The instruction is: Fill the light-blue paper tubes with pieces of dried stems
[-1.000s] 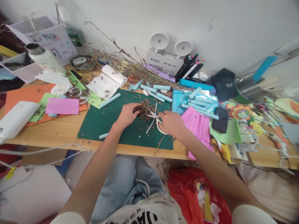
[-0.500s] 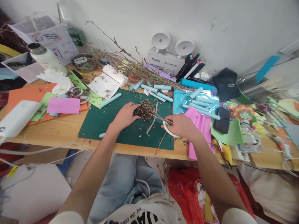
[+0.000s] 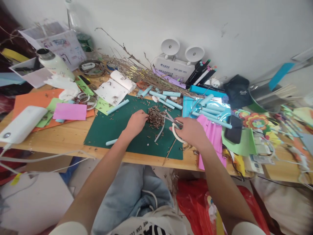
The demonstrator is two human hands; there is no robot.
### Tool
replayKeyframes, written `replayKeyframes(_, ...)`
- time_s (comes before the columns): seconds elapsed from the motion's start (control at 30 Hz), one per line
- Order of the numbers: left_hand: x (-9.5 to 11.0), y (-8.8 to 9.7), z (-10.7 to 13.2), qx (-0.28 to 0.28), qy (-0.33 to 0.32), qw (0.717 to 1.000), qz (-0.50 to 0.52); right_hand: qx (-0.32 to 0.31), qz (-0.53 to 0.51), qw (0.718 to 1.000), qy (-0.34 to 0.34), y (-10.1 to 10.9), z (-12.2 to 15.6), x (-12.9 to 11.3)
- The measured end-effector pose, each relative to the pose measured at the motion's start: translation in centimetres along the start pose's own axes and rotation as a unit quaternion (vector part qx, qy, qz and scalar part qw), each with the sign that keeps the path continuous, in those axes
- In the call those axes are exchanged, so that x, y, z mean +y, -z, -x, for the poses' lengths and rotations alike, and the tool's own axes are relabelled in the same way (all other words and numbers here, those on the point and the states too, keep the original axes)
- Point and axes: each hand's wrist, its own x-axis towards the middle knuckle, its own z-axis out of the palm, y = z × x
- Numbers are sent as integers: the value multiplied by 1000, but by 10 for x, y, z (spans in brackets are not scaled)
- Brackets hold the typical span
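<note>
A heap of dry brown leaf bits (image 3: 156, 117) lies on a green cutting mat (image 3: 117, 130). At the heap's left edge is my left hand (image 3: 137, 123), its fingertips pinched together; what they hold, if anything, is too small to make out. My right hand (image 3: 192, 130) grips a pair of scissors (image 3: 174, 120) to the right of the heap. Their blades are spread and point at the leaf bits, and a pale loop handle shows below my fingers. A thin pale strip (image 3: 160, 132) and a thin twig (image 3: 169, 151) lie between the heap and my right hand.
Light blue paper tubes (image 3: 171, 103) lie along the mat's back edge. Dry branches (image 3: 137, 70) stretch behind them, before a white two-lamp emergency light (image 3: 173, 70). Pink paper (image 3: 211, 140) and a phone (image 3: 233, 129) are at right. A bottle (image 3: 56, 65) and a power bank (image 3: 23, 124) are at left.
My left hand's spread thumb and fingers have drawn together at the heap's edge. The scissors' blades have parted wider. The whole view has shifted slightly.
</note>
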Motion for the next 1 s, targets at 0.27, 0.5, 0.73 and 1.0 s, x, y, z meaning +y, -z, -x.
replayKeyframes(0.27, 4, 2, -1, 56, 38, 996, 59, -186, -522, 827, -95, -40, 5, -14)
replayKeyframes(0.5, 10, 1, 1, 77, -25, 987, 137, -194, -525, 819, -122, -40, -3, -16)
replayKeyframes(0.73, 14, 5, 3, 40, -18, 989, 138, -114, -429, 893, -72, -59, -6, -20)
replayKeyframes(1.0, 11, 2, 2, 11, 2, 994, 112, -62, -407, 909, -60, -81, 1, -16)
